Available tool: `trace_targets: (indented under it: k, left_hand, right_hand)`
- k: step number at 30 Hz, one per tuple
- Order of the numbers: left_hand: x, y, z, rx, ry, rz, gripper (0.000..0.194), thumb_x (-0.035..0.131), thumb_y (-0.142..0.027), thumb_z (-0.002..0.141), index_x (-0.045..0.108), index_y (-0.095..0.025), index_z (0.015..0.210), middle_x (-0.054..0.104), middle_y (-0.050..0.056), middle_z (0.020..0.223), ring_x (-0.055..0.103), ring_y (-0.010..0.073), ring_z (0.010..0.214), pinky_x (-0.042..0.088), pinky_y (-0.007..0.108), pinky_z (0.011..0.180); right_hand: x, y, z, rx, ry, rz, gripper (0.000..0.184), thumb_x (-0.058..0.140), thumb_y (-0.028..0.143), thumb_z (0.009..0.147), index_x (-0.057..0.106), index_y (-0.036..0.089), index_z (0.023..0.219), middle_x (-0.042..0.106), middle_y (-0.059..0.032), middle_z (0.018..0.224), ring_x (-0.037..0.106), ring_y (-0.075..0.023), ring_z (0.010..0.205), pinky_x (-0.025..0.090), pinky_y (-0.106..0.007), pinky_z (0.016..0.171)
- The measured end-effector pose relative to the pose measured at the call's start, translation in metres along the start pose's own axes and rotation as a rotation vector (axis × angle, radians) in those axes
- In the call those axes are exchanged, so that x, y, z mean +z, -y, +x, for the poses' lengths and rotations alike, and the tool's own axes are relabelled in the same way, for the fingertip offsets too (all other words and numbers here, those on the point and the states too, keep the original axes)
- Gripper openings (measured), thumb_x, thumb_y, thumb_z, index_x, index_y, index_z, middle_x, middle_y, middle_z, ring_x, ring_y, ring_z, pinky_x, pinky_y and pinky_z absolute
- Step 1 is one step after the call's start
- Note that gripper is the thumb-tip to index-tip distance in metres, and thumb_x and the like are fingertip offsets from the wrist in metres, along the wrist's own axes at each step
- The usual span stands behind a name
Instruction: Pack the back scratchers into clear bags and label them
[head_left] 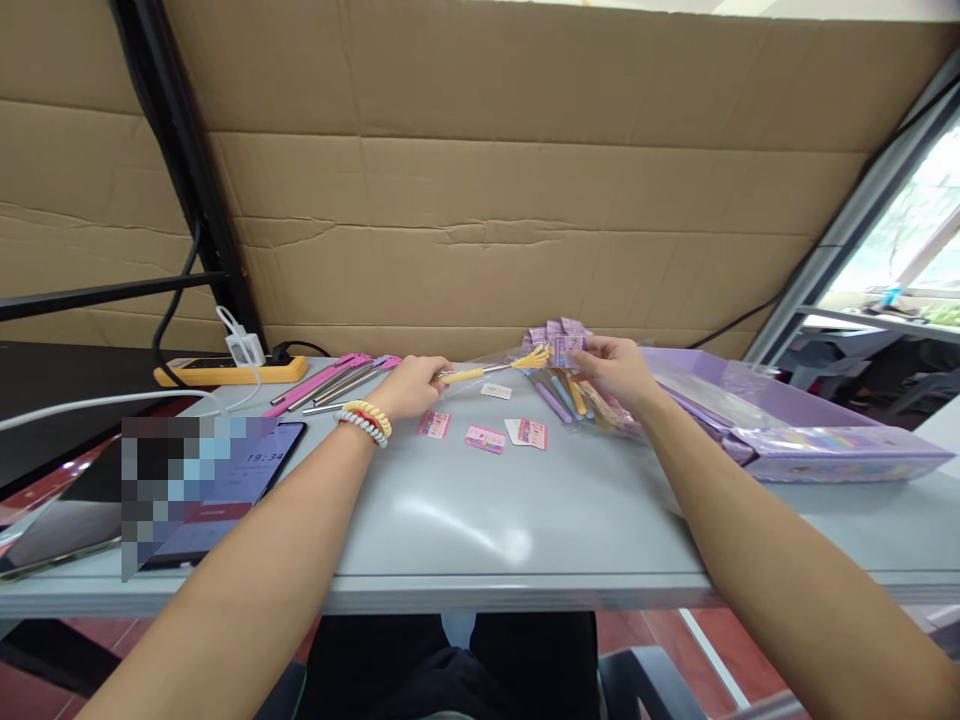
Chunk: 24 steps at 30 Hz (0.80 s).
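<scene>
My left hand is closed round the yellow handle of a small back-scratcher with a yellow claw-shaped head. My right hand pinches a purple paper card at the mouth of a clear plastic bag. The bag holds several purple and yellow sticks topped with purple cards. The claw head lies just left of that card. Three small pink cards and a white slip lie on the grey table below my hands. A bead bracelet sits on my left wrist.
Several pink and purple scratchers lie at the back left. A yellow power strip with a white charger and cables sits behind them. A tablet lies at the left. A long purple box fills the right side. Cardboard walls the back.
</scene>
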<state>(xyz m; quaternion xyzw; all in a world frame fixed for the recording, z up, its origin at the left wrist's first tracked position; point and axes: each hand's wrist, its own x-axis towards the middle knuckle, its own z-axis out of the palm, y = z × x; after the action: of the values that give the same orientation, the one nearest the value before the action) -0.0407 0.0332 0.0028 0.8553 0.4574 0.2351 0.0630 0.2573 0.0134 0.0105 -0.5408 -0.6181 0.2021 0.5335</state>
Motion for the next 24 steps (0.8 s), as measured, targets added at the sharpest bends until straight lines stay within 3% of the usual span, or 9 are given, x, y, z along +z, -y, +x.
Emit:
trace_targets:
  k: [6, 12, 16, 21, 24]
  left_hand:
    - [0.0007, 0.0014, 0.0008, -0.001, -0.017, 0.008, 0.032, 0.046, -0.016, 0.076, 0.064, -0.018, 0.102, 0.068, 0.002, 0.08, 0.058, 0.0161, 0.07, 0.039, 0.025, 0.06]
    - [0.0016, 0.0022, 0.0013, 0.0, -0.008, 0.01, 0.034, 0.045, -0.016, 0.075, 0.064, -0.018, 0.103, 0.069, 0.003, 0.081, 0.059, 0.0165, 0.071, 0.04, 0.025, 0.06]
    - [0.0027, 0.0034, 0.0015, 0.006, -0.005, -0.002, 0.034, 0.045, -0.017, 0.075, 0.064, -0.019, 0.103, 0.069, 0.003, 0.081, 0.059, 0.0166, 0.071, 0.041, 0.025, 0.061]
    - [0.0016, 0.0028, 0.0017, 0.003, -0.013, -0.001, 0.033, 0.045, -0.017, 0.075, 0.065, -0.019, 0.102, 0.069, 0.003, 0.081, 0.059, 0.0165, 0.07, 0.04, 0.025, 0.061]
    - [0.0013, 0.0028, 0.0019, -0.002, -0.019, 0.005, 0.034, 0.045, -0.017, 0.075, 0.064, -0.018, 0.103, 0.069, 0.003, 0.081, 0.059, 0.0169, 0.071, 0.04, 0.025, 0.061]
  right_hand:
    - [-0.0007, -0.0074, 0.0064, 0.004, -0.075, 0.095, 0.013, 0.065, 0.022, 0.067, 0.067, 0.019, 0.08, 0.069, -0.0028, 0.075, 0.065, -0.018, 0.069, 0.056, -0.031, 0.059]
    - [-0.0008, -0.0026, 0.0039, 0.033, -0.164, 0.028, 0.008, 0.067, 0.016, 0.064, 0.064, 0.019, 0.071, 0.069, -0.0027, 0.07, 0.065, -0.0171, 0.065, 0.057, -0.03, 0.06]
    - [-0.0008, -0.0034, 0.0025, 0.023, -0.164, -0.004, 0.016, 0.071, 0.022, 0.062, 0.064, 0.018, 0.075, 0.068, -0.0029, 0.07, 0.064, -0.0165, 0.064, 0.055, -0.027, 0.054]
    - [-0.0002, -0.0045, 0.0025, -0.036, -0.07, 0.066, 0.041, 0.074, 0.03, 0.06, 0.062, 0.018, 0.097, 0.068, -0.006, 0.095, 0.065, -0.019, 0.08, 0.054, -0.024, 0.051]
    - [0.0005, -0.0035, 0.0038, -0.035, -0.09, 0.121, 0.034, 0.069, 0.034, 0.065, 0.062, 0.019, 0.096, 0.066, -0.0065, 0.101, 0.063, -0.0202, 0.089, 0.054, -0.023, 0.051]
